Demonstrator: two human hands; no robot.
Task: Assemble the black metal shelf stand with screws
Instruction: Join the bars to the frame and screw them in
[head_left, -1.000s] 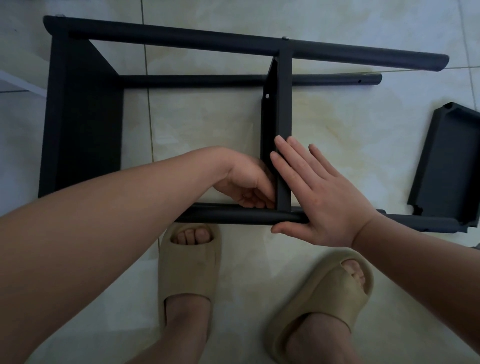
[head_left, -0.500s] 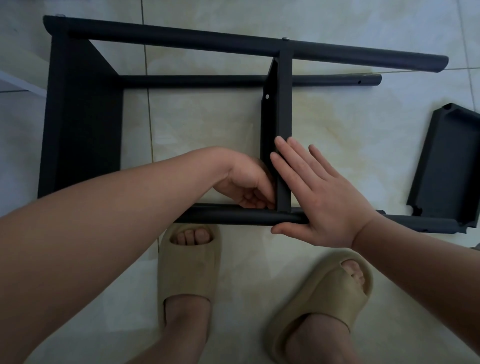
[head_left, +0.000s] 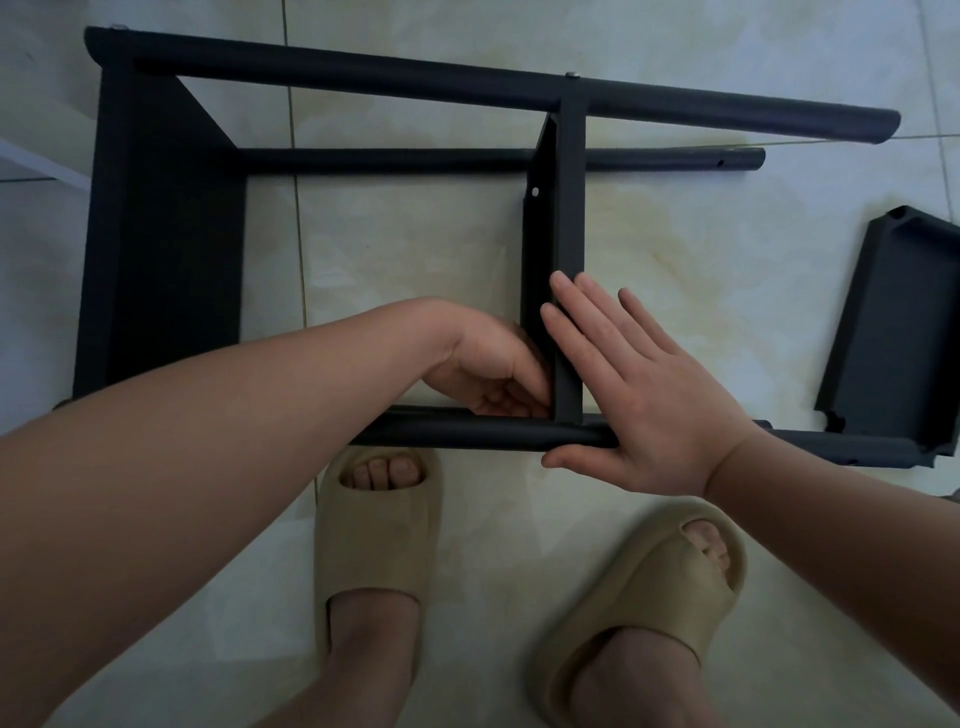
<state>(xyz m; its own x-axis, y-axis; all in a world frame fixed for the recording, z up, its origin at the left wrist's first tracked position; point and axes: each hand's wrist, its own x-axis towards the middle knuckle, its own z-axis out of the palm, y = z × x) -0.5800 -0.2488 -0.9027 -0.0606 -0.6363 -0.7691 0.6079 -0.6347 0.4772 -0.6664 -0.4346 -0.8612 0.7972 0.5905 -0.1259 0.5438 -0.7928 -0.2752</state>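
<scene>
On the pale tiled floor (head_left: 415, 234) the black stand (head_left: 363, 78) lies on its side, its long tubes running left to right. 1 broad shelf (head_left: 166, 234) closes its left end, and a narrower middle shelf (head_left: 569, 208) crosses from the far tube to the near tube (head_left: 467, 434). Right of the stand a loose shelf (head_left: 898, 322) lies on the tiles, hollow side up, its lower corner touching the right end of the near tube.

2 bare forearms reach in from the lower corners. Below the near tube stand 2 feet in beige slippers, the left slipper (head_left: 379, 525) just beside the tube and the right slipper (head_left: 649, 587) nearer the camera.

At the joint of the middle shelf and the near tube, the right grip (head_left: 649, 395) lies flat with its fingers straight and slightly spread. Its fingertips press on the shelf's edge and its palm rests across the tube. Tucked into the corner on the shelf's left side, the left grip (head_left: 488, 369) has its fingers curled under; I cannot tell whether they pinch anything.

2 small screw heads show on the far tube, 1 (head_left: 572, 74) above the middle shelf and 1 (head_left: 120, 27) at the left end.
</scene>
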